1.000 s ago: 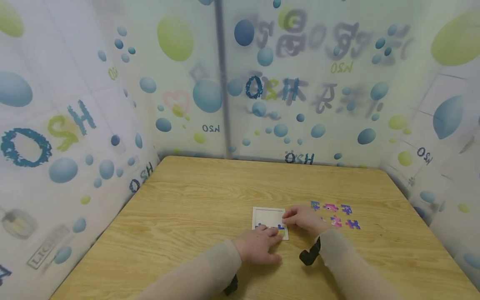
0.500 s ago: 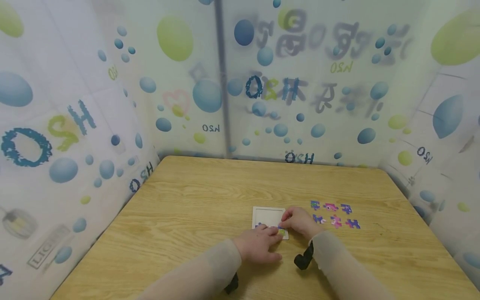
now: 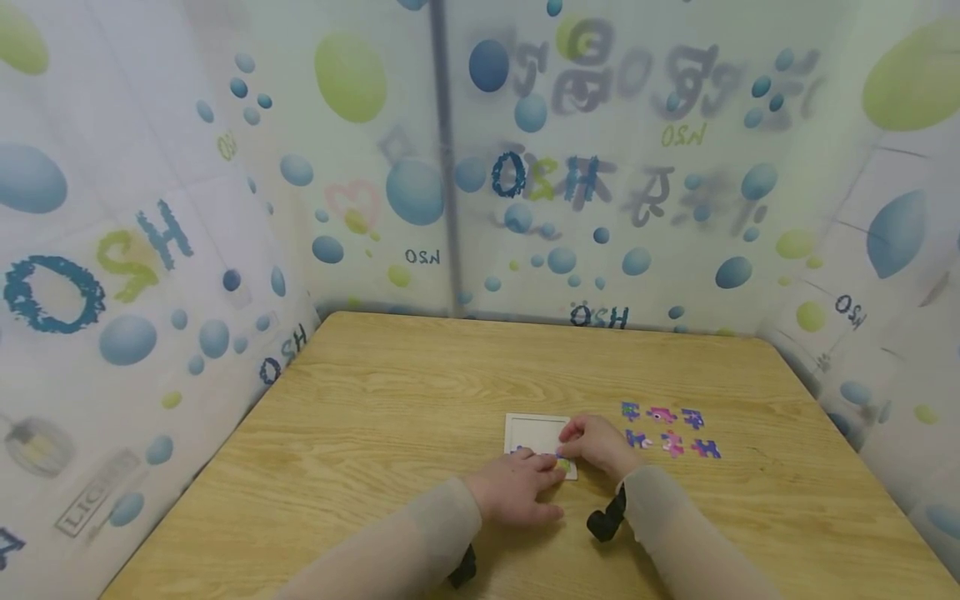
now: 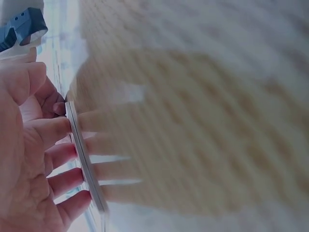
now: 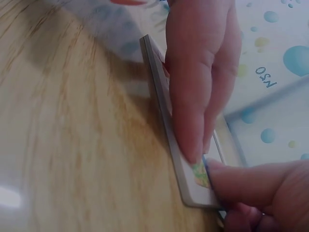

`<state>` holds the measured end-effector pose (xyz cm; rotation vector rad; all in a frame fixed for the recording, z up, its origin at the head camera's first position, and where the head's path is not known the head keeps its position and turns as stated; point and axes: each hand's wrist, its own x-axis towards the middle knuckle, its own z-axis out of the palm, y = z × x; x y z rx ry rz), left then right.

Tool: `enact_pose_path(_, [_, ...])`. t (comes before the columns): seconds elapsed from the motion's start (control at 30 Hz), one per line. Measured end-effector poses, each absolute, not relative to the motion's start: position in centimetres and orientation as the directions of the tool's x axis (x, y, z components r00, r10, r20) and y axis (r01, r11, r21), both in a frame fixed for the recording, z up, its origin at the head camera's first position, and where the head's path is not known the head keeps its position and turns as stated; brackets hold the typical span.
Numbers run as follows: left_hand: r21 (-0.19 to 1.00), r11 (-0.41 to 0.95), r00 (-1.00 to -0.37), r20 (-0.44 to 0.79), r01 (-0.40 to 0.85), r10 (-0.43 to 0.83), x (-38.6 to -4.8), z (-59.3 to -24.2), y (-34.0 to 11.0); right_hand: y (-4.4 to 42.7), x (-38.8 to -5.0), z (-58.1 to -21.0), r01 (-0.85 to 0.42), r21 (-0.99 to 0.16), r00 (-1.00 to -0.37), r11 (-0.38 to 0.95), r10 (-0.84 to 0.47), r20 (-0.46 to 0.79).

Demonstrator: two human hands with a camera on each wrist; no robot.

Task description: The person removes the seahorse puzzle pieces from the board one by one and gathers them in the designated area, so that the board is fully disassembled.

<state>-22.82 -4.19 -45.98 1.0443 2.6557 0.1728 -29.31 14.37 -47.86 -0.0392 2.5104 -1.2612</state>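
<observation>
A small white puzzle tray (image 3: 534,430) lies on the table, with pieces along its near edge partly covered by hands. My left hand (image 3: 516,492) rests on that near part, its outstretched fingertips touching the pieces; in the left wrist view, the fingers (image 4: 67,181) reach to the tray's edge. At the tray's right side, my right hand (image 3: 600,442) pinches with thumb and fingertips at a blue-edged puzzle piece (image 3: 565,464) in the corner. The right wrist view has the thumb (image 5: 241,181) against its edge, beside a green-yellow patch; the curled fingers are partly hidden.
Several loose puzzle pieces (image 3: 672,443), pink, blue and purple, lie in two rows to the right of the tray. The wooden table (image 3: 390,392) meets printed fabric walls (image 3: 637,250) at the back and sides. Each wrist wears a black device (image 3: 606,521).
My right hand has shifted slightly left and toward me, from the tray's right rim to the corner piece, uncovering a loose piece behind it. The left hand has stayed in place.
</observation>
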Motion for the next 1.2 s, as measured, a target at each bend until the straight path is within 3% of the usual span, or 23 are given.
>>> enact_pose_path(0.73, [0.334,0.709,-0.693,-0.188,0.621,0.696,-23.2,-46.2,-5.5,14.6,-29.3,-48.2,0.123,-0.778,-0.945,0.616,-0.166,-0.281])
enact_pose_path(1.2, [0.223,0.691,-0.669,-0.174,0.688,0.723,-21.8,-46.9,-8.9,14.4,-29.4,-48.3,0.108,-0.784,-0.952,0.611,-0.163,-0.258])
